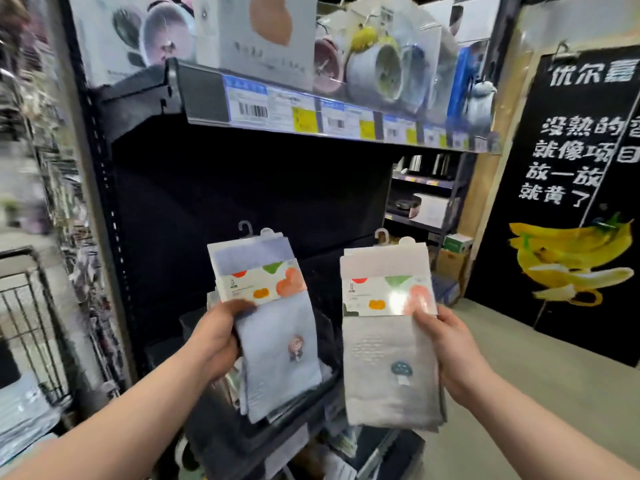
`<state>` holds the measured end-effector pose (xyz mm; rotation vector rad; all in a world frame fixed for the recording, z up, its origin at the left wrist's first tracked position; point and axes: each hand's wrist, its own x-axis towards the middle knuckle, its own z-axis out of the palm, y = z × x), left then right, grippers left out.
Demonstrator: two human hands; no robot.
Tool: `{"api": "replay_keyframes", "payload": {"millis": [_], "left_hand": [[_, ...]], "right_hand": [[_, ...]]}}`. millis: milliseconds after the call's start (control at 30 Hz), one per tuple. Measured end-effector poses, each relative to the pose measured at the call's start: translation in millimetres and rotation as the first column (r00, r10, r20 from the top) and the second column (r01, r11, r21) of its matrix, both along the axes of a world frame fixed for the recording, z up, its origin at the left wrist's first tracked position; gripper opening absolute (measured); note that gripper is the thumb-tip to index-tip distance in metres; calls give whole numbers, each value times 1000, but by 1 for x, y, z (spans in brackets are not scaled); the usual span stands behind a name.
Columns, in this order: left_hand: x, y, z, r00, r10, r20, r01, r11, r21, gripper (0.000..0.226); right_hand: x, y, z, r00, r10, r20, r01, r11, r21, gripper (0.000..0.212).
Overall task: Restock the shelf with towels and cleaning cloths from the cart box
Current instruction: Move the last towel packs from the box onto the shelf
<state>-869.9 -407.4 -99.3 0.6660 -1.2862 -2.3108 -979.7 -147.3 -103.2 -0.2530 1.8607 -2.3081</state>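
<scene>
Two hands up in front of a black shelf unit point(242, 188), one towel pack in each.

Left hand point(214, 337): grips a blue towel pack point(277, 362) by its left edge, thumb laid across the front just under the paper band point(263, 282), fingers curled behind and out of sight. The pack is upright and tilted a bit to the left, with a plastic hook point(245, 229) at the top and a small stitched motif on the front. More layers show behind it, count unclear.

Right hand point(446, 351): grips a grey towel pack point(388, 372) by its right edge, thumb pressed on the front at the lower right corner of its band, fingers behind. The pack is upright, with a teal mushroom stitched low on the front and a hook on top.

The packs are side by side, apart, not touching. Both are held in the air in front of the dark shelf bay, not resting on any shelf.

Above is a shelf edge with price tags point(304, 114), and alarm clocks point(377, 69) and boxes stand on it. A wire cart point(31, 323) is at far left, blurred. On the right a black poster with bananas point(571, 258) leans on the wall. Cardboard boxes point(450, 263) sit on the floor behind the grey pack. Packaged goods lie low under the hands, too blurred to name.
</scene>
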Motion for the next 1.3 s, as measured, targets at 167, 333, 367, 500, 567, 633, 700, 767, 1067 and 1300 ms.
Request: {"api": "replay_keyframes", "payload": {"millis": [167,333,367,500,567,633,700,767,1067,1300], "left_hand": [[-21,-25,-17,998,-36,54,34,999,38,29],[-34,-42,-36,988,40,149,-32,998,-54,39],[-38,-44,-40,981,75,178,-59,994,-93,39],[-50,-44,-48,942,224,248,-176,963,-202,32],[-53,-43,-47,925,265,271,-223,959,-175,27],[-55,-42,-49,906,298,301,-262,953,-152,27],[-55,-39,-49,887,335,319,-295,941,-166,26],[-54,-34,-51,865,387,319,-335,919,-208,30],[-51,15,-60,562,494,663,-73,829,-555,40],[-51,30,-63,591,605,533,-372,791,-485,29]], "right_hand": [[-43,-28,5,994,79,-74,-80,997,-10,15],[-65,-60,1,984,174,-35,-174,985,-11,11],[-68,-65,2,981,190,-33,-190,982,6,11],[-86,-83,18,951,303,-66,-296,950,102,14],[-92,-91,26,924,375,-82,-363,923,126,15],[-97,-99,32,889,451,-80,-436,886,157,14],[-100,-106,35,857,510,-75,-493,853,172,11],[-104,-111,38,823,563,-71,-547,820,170,10],[-113,-134,47,701,712,52,-712,702,-5,26],[-106,-142,29,643,752,146,-753,656,-60,25]]}}
